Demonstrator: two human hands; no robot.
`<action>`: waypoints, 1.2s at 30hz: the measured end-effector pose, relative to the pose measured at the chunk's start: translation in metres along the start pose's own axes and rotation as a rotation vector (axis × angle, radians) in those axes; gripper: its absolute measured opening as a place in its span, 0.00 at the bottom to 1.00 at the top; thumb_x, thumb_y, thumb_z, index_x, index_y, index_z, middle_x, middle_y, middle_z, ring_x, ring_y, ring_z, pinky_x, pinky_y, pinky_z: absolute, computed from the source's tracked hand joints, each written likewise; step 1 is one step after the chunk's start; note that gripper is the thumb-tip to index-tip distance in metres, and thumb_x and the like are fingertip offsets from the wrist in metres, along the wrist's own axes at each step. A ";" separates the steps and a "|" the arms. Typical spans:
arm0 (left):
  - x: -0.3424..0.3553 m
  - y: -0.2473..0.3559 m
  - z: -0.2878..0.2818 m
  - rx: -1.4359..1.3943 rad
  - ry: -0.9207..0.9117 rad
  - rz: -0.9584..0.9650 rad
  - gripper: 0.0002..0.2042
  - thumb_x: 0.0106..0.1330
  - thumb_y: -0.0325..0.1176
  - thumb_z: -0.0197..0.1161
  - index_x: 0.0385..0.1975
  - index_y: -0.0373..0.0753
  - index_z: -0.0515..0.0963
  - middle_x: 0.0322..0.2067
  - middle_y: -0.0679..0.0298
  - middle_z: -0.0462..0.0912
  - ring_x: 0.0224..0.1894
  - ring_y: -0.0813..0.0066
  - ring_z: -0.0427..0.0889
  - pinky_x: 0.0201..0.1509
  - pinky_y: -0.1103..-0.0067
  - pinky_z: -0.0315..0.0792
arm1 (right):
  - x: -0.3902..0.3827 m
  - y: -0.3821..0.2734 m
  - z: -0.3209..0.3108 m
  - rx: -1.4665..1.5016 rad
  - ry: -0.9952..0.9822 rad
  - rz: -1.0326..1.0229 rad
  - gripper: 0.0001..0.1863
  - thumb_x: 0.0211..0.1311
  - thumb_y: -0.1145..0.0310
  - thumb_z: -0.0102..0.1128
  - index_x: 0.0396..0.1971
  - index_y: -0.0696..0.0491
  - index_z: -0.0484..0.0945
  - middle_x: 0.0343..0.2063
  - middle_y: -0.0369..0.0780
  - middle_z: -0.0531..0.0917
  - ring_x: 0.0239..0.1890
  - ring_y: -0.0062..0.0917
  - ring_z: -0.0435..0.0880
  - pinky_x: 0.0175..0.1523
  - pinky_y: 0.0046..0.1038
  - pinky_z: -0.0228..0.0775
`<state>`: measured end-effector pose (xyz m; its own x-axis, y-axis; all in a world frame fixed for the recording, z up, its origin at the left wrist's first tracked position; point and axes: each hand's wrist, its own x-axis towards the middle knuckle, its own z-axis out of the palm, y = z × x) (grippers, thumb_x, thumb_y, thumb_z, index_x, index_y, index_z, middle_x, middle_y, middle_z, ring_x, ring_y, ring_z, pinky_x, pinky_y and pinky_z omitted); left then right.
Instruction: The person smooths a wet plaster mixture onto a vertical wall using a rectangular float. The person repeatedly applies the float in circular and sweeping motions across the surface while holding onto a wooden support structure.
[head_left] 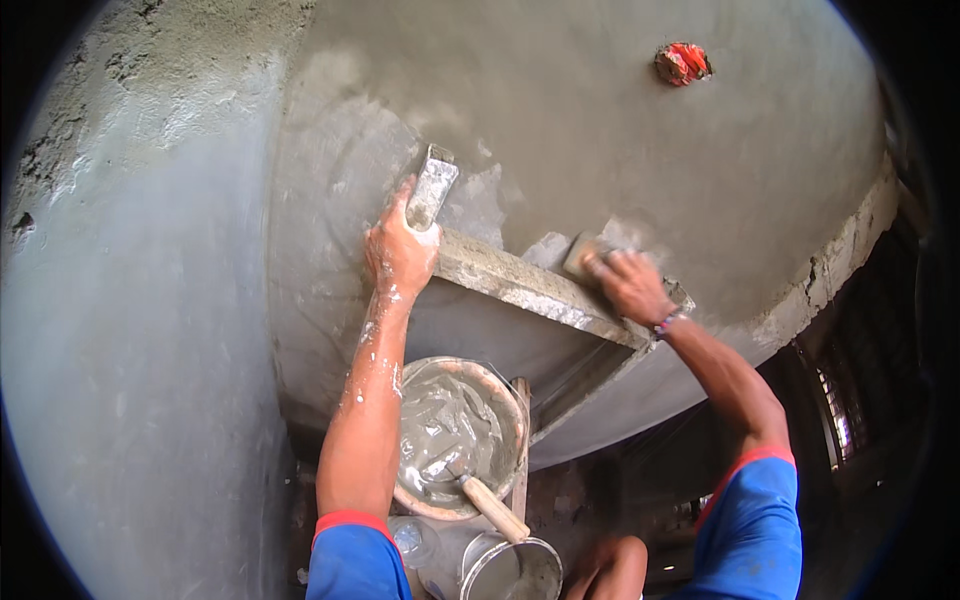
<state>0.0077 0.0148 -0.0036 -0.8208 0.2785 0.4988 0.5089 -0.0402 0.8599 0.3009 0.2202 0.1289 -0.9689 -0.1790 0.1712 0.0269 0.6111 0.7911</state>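
Observation:
My left hand [402, 248], spattered with plaster, grips a narrow rectangular metal tool [433, 187] smeared with grey and raised against the wet plastered wall [600, 130]. My right hand [634, 285], slightly blurred, is closed on a small tan block [579, 254], perhaps a sponge or float, pressed to the plaster just above a ledge. That plaster-caked ledge [535, 290] juts from the wall between my two hands. Around both hands the coat is patchy, with lighter smears beside darker wet areas.
Below the ledge stands a bucket [522, 430] of wet grey plaster, with a wooden-handled trowel [494, 505] across its rim. A second pail [552, 555] sits nearer me. A crumpled red piece [683, 63] sticks out of the wall; a rough broken edge [825, 275] runs at right.

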 end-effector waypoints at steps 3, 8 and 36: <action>-0.005 0.002 0.003 -0.009 0.000 0.010 0.34 0.53 0.29 0.71 0.64 0.47 0.71 0.47 0.49 0.84 0.47 0.48 0.84 0.52 0.62 0.77 | 0.031 0.046 -0.046 -0.165 0.309 0.220 0.29 0.55 0.76 0.60 0.61 0.45 0.76 0.29 0.37 0.75 0.34 0.33 0.76 0.37 0.33 0.69; -0.002 0.000 0.001 -0.073 0.012 -0.035 0.32 0.54 0.28 0.70 0.63 0.44 0.72 0.42 0.48 0.86 0.45 0.47 0.85 0.50 0.63 0.77 | 0.093 0.092 -0.062 -0.107 0.429 0.413 0.27 0.61 0.70 0.60 0.62 0.44 0.74 0.34 0.42 0.74 0.37 0.37 0.77 0.41 0.37 0.72; -0.003 0.003 0.000 -0.024 0.015 -0.011 0.34 0.51 0.31 0.72 0.64 0.47 0.72 0.46 0.49 0.84 0.44 0.45 0.84 0.50 0.61 0.77 | 0.136 0.033 -0.042 -0.162 0.443 0.294 0.25 0.55 0.72 0.61 0.56 0.46 0.77 0.30 0.35 0.71 0.30 0.27 0.72 0.33 0.31 0.64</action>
<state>0.0122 0.0140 -0.0023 -0.8300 0.2647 0.4909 0.4937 -0.0606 0.8675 0.1803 0.1838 0.2023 -0.7198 -0.3469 0.6013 0.3520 0.5643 0.7468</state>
